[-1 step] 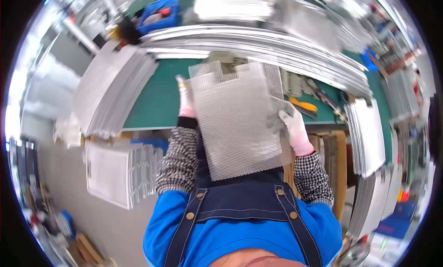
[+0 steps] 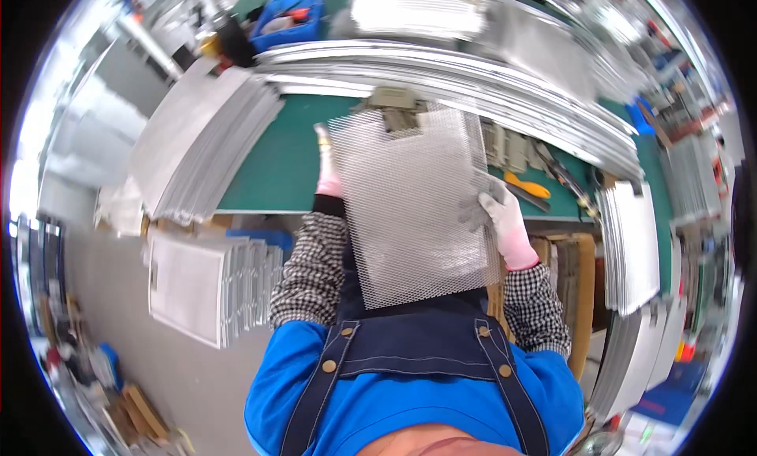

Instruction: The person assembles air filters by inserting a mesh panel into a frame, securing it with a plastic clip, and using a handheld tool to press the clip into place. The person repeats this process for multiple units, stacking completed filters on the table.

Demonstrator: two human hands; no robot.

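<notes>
A silvery expanded-metal mesh sheet (image 2: pixel 414 212) with a notch in its top edge is held up in front of my apron. Another mesh layer seems to show along its right side. My left hand (image 2: pixel 328 168), in a white glove with a pink cuff, grips the left edge; some of its fingers are hidden behind the sheet. On the right edge, my right hand (image 2: pixel 503 219) is closed, its grey-coated fingertips lying over the mesh. Just beyond the notch, a beige fixture (image 2: pixel 393 99) sits on the green bench (image 2: pixel 268 168).
Stacked panels (image 2: pixel 205 141) stand left on the bench, others (image 2: pixel 631 243) right. Long metal strips (image 2: pixel 449 74) lie across the back. A yellow-handled tool (image 2: pixel 527 185) lies beyond my right hand. A blue bin (image 2: pixel 289 22) stands at the far left. Framed panels (image 2: pixel 189 286) stand below left.
The view has shifted slightly, so the bench and its stacks appear a little farther right. Both hands keep hold of the mesh sheet, and more of the beige fixture shows above it.
</notes>
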